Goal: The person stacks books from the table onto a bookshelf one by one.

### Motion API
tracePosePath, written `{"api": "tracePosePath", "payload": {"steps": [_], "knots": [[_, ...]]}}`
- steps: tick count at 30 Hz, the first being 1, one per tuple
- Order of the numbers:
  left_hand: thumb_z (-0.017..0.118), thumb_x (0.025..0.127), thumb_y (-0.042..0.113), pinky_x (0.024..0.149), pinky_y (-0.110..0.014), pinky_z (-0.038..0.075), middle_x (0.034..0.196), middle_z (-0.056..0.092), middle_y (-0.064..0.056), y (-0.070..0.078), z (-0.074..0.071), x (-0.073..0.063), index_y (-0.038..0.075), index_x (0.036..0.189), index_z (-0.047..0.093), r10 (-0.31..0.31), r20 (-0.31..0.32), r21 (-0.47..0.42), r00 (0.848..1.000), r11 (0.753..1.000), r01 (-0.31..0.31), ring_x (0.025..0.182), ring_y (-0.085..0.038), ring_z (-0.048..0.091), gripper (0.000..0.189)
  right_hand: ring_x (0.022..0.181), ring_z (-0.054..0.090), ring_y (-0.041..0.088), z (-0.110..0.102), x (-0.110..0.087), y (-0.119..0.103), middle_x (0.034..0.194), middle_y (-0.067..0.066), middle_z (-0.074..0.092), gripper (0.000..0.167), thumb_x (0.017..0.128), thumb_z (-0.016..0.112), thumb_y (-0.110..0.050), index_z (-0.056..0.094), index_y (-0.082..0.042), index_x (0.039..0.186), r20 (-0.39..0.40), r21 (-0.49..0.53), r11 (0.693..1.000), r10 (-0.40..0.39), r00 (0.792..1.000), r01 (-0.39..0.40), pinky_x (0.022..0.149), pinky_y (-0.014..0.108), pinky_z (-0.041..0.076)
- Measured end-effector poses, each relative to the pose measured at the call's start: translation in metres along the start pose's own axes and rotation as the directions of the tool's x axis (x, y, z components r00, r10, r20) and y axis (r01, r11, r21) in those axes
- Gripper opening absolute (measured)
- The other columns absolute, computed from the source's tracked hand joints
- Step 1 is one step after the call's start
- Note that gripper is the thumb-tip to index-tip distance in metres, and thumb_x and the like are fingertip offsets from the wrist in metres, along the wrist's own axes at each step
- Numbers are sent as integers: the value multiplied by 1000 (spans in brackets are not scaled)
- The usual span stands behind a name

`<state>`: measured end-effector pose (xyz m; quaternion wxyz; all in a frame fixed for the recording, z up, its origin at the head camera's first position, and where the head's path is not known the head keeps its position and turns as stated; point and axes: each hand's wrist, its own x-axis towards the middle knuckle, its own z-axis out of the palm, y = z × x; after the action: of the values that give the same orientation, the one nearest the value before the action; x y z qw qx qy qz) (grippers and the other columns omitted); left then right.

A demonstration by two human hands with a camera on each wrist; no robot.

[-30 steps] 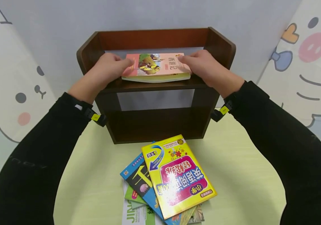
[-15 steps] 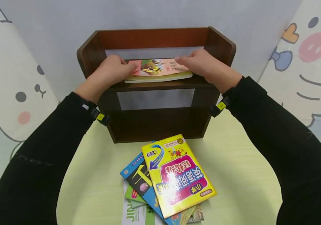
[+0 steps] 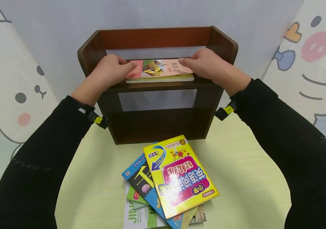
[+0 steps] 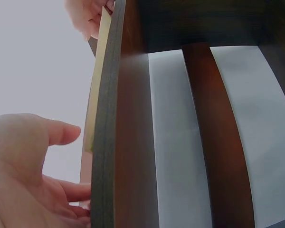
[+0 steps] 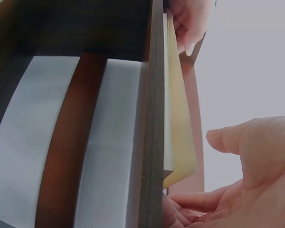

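Note:
A pink-covered book [image 3: 153, 68] with a cartoon picture lies over pale-edged pages [image 3: 160, 80] on the upper shelf of a dark wooden bookshelf [image 3: 163, 88]. My left hand [image 3: 112, 70] holds its left end and my right hand [image 3: 207, 65] its right end, thumbs over the cover. Seen from the right wrist, a yellowish wedge of pages [image 5: 180, 123] stands slightly apart from the white page block. The left wrist view has my left hand [image 4: 28, 161] beside the shelf board's edge, its fingertips partly hidden behind the board.
On the pale table [image 3: 237, 178] before the shelf lies a loose pile of several books, a yellow book [image 3: 181, 178] on top and a blue book [image 3: 143, 178] under it. The lower shelf [image 3: 160, 125] has an open front. A grey wall [image 3: 163, 12] stands behind.
The pink book has tipped flatter and sits farther back on the upper shelf than a second ago. Both hands stay at its ends, shifting only slightly. The table pile is unchanged.

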<state>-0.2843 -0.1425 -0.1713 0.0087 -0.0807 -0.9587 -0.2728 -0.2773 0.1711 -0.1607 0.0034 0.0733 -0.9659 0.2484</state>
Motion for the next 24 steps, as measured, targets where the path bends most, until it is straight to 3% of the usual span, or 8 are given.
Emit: {"api": "tracePosePath", "payload": {"steps": [2,4,8,10,11,14,19,24], "knots": [[52,111,57,93,-47,52,126,63,-15,2,1,-9,4,145,65,46,-38,5,998,999,-46,112,-31,57,65,78,49,28,1,-8,-1,77,7,49,64,112,51,-60,65,-1,93,-31,-39,998,-47,998,46,71,40,39],[55,111,53,102,-49,52,142,59,-17,4,3,-23,4,158,54,118,-101,26,988,993,-116,123,-32,55,68,93,55,32,3,-22,-2,94,15,59,63,113,52,-57,68,4,115,-75,-72,994,-89,993,84,79,44,45],[64,111,42,91,-47,53,127,63,-15,5,17,-65,2,144,64,294,-249,68,923,956,-286,110,-30,60,51,119,55,37,14,-64,2,137,24,59,69,112,59,-50,53,5,154,-178,-99,985,-156,972,140,98,54,51],[68,110,36,84,-45,54,116,67,-13,-1,28,-86,4,134,70,357,-273,69,893,933,-352,101,-28,62,40,116,57,37,23,-88,10,138,23,59,66,111,63,-46,54,4,153,-212,-93,981,-186,959,170,96,55,53],[69,110,35,82,-44,55,113,69,-11,-6,35,-95,6,131,72,372,-268,61,889,927,-369,98,-27,63,36,114,58,37,29,-99,15,137,23,60,64,111,66,-45,55,3,152,-217,-83,980,-194,957,180,94,55,54],[73,108,33,79,-42,56,105,72,-6,-27,60,-115,10,126,75,351,-185,8,918,935,-355,92,-24,65,29,106,63,34,51,-127,36,129,19,66,59,109,70,-44,60,0,147,-160,-40,985,-170,972,166,87,51,59],[74,108,35,76,-38,58,104,73,-5,-76,112,-128,12,124,76,196,8,-116,981,974,-193,93,-25,64,28,99,67,30,99,-153,86,119,16,72,57,108,69,-49,66,-1,139,50,37,999,-34,998,33,75,40,62],[73,108,35,76,-34,61,113,75,-7,-117,157,-137,10,127,75,74,114,-208,991,977,-49,103,-28,66,31,91,69,26,144,-178,134,112,14,73,52,110,68,-47,68,0,132,251,178,975,84,964,-131,73,36,61]]}}
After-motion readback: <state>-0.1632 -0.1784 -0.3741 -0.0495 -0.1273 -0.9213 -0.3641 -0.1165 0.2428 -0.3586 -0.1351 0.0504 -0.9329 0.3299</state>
